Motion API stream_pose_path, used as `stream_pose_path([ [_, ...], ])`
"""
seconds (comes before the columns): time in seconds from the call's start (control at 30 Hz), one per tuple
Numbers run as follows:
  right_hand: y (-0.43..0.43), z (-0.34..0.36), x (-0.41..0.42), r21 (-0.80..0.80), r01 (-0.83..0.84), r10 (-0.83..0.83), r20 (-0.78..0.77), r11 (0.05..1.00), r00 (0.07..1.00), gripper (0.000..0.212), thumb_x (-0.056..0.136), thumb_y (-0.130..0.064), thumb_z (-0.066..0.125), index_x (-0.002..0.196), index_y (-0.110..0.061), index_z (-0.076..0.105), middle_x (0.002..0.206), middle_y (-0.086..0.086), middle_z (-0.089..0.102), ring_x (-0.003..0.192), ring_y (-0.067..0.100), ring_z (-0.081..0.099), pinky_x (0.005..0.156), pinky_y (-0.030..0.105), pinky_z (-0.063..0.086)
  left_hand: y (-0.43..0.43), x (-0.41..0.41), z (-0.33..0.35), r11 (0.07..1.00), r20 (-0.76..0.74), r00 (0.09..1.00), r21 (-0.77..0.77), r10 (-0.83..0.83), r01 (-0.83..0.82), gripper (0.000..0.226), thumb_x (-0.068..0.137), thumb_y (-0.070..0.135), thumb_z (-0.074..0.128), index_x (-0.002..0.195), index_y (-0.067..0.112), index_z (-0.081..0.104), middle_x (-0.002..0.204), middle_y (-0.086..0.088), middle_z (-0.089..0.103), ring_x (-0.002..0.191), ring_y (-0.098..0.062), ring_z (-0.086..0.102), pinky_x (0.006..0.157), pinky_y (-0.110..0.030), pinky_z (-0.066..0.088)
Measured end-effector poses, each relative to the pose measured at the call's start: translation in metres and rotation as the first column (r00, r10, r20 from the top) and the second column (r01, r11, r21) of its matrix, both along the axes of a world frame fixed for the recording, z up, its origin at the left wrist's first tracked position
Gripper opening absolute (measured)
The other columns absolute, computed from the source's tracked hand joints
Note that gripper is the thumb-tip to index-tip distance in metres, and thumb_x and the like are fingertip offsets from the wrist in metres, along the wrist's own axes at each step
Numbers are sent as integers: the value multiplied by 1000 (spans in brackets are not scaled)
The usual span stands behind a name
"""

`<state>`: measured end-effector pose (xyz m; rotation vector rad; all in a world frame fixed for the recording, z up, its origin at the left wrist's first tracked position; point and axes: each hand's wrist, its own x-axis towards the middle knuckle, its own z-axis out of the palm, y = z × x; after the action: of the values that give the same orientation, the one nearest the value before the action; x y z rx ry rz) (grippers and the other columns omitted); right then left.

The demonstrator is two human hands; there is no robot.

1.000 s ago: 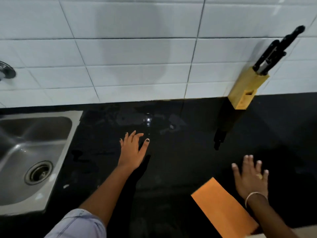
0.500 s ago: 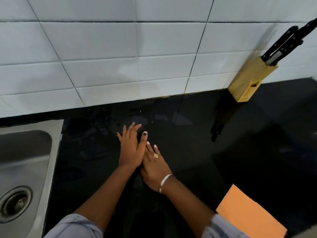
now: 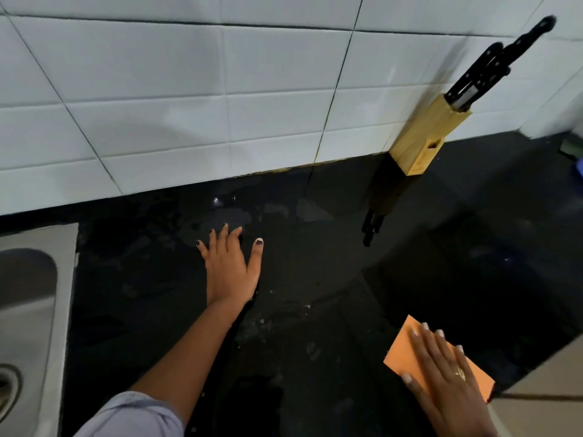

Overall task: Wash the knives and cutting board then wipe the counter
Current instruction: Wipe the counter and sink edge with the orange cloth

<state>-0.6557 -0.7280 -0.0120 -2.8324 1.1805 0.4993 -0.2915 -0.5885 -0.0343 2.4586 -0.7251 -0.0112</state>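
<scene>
My left hand (image 3: pixel 228 269) lies palm down on the black counter (image 3: pixel 315 279), fingers straight and fanned, thumb splayed out to the right, holding nothing. My right hand (image 3: pixel 451 386) rests flat on the orange cutting board (image 3: pixel 402 351), fingers straight and slightly apart, a ring on 1 of them; it presses on the board rather than curling round it.

Around the left hand the counter is wet, with a shiny film of water (image 3: pixel 233 216) just beyond the fingertips. The steel sink (image 3: pixel 41 279) sits to the left, well apart from that hand. Nothing stands between the 2 hands. A wooden knife block (image 3: pixel 422 137) stands against the white tile wall (image 3: pixel 189 105) at the far right, black-handled knives (image 3: pixel 492 70) slotted in it.

Half a second ago my right hand lay just beside the left at mid-counter; it has since swung right onto the board. The left has kept its spot, thumb now wider.

The board sits at the counter's near right edge, under my right hand and well apart from my left. The knives are well beyond both hands, closer to the right.
</scene>
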Motion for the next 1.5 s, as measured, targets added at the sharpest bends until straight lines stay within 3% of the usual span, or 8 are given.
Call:
stream_pose_path([
  [0.23, -65, -7, 130, -62, 307, -289, 209, 950, 934, 73, 96, -57, 15, 152, -12, -1, 160, 8, -2, 147, 28, -1, 118, 46, 3, -2, -1, 1, 998, 11, 1000, 57, 4, -5, 74, 91, 64, 20, 140, 14, 40, 154, -11, 29, 147, -29, 11, 119, -49, -4],
  [0.4, 2, -12, 238, 5, -16, 14, 232, 1000, 973, 83, 84, -57, -6, 151, -8, 0, 159, 13, -3, 146, 35, -1, 116, 50, -1, -3, 0, 1, 999, 9, 1000, 48, 10, -10, 74, 91, 64, 20, 140, 13, 41, 154, -12, 28, 147, -29, 11, 119, -48, -4],
  [0.57, 94, -15, 138, 28, -331, 309, 296, 943, 904, 72, 96, -60, 17, 152, -14, 13, 159, 2, 9, 146, 25, 5, 113, 40, 6, -2, 0, 1, 999, 7, 1000, 42, 14, -14, 69, 93, 60, 24, 140, 12, 40, 154, -12, 28, 147, -28, 12, 120, -47, -2],
  [0.7, 63, -18, 56, 0, 21, -20, 239, 1000, 971, 78, 93, -63, 10, 148, -9, 24, 150, 10, 35, 138, 28, 30, 111, 39, 12, -1, -2, 2, 996, 20, 1000, 92, 15, -17, 71, 93, 61, 22, 142, 12, 38, 155, -11, 26, 147, -28, 10, 120, -46, -3],
  [0.83, -11, -10, 70, -26, 293, -281, 212, 956, 936, 78, 91, -61, 8, 150, -14, -7, 159, 4, -5, 147, 22, -4, 119, 42, -1, -3, -5, 4, 990, 23, 1000, 143, 8, -11, 77, 91, 64, 16, 145, 11, 34, 157, -11, 22, 148, -28, 7, 120, -46, -3],
  [1.0, -101, -10, 196, 8, 434, -420, 266, 901, 867, 81, 94, -61, 17, 151, -5, 0, 160, 11, -2, 146, 31, -5, 118, 49, -3, -6, -2, 5, 986, 5, 1000, 162, 27, -27, 89, 88, 68, 1, 152, 9, 19, 160, -7, 14, 148, -24, 0, 119, -43, -9],
  [1.37, 7, -11, 311, 76, -467, 425, 308, 881, 851, 72, 96, -56, 16, 152, -13, 5, 160, 4, 1, 147, 23, -5, 119, 36, -5, -5, -2, 0, 994, -84, 995, -81, 60, -67, 90, 85, 71, 7, 153, 13, 15, 161, -1, 11, 148, -15, -2, 120, -35, -6],
  [1.5, -20, -16, 269, -20, -564, 499, 491, 826, 714, 54, 92, -43, 30, 131, -17, 56, 137, 1, 55, 124, 22, 53, 104, 30, 39, -3, -1, 1, 994, -64, 994, -69, 84, -89, 94, 84, 76, 6, 153, 13, 17, 160, -2, 13, 148, -15, -1, 120, -33, -5],
])
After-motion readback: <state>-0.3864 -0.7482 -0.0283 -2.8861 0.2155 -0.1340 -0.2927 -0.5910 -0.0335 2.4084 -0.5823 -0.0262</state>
